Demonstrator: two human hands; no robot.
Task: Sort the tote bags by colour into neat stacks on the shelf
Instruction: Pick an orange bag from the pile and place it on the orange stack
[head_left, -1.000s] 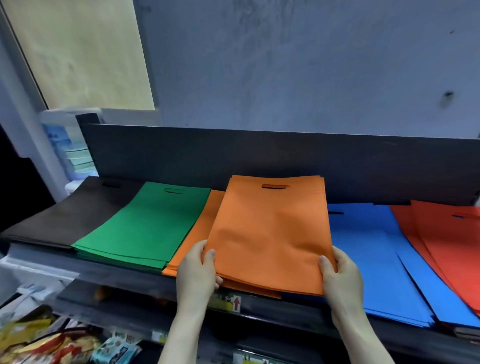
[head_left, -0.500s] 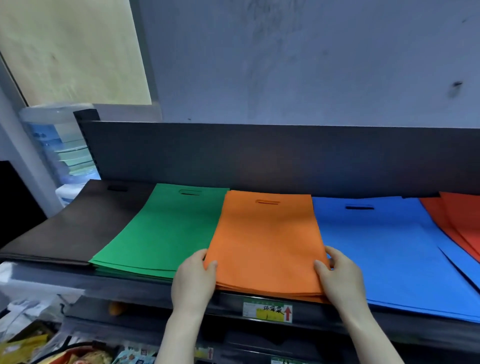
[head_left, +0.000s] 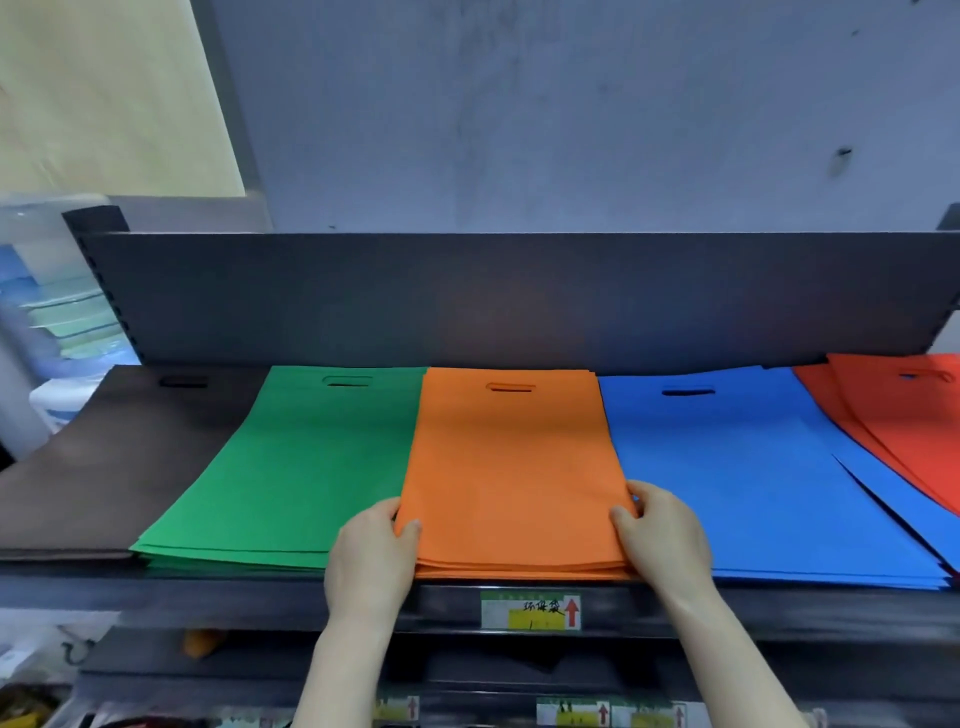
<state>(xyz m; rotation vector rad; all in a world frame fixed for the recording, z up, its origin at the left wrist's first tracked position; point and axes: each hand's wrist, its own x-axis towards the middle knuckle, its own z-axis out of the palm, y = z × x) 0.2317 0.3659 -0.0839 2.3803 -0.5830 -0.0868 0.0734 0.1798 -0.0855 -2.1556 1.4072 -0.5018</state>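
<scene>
An orange stack of tote bags (head_left: 511, 462) lies flat in the middle of the dark shelf (head_left: 291, 592), square between a green stack (head_left: 291, 467) and a blue stack (head_left: 737, 478). My left hand (head_left: 371, 556) grips the orange stack's near left corner, thumb on top. At the near right corner my right hand (head_left: 660, 535) holds the stack the same way. A black stack (head_left: 98, 457) lies at the far left. Red bags (head_left: 904, 426) lie skewed at the far right, overlapping the blue ones.
A dark back panel (head_left: 519, 296) closes the shelf behind the bags. A price label with a red arrow (head_left: 530, 610) sits on the shelf's front edge. Lower shelves with more labels and packaged goods show below. Stacked plastic containers (head_left: 57, 322) stand at the left.
The orange stack, held tilted over the shelf a second ago, now lies flat and squared between the green and blue stacks. Both hands stay on its near corners.
</scene>
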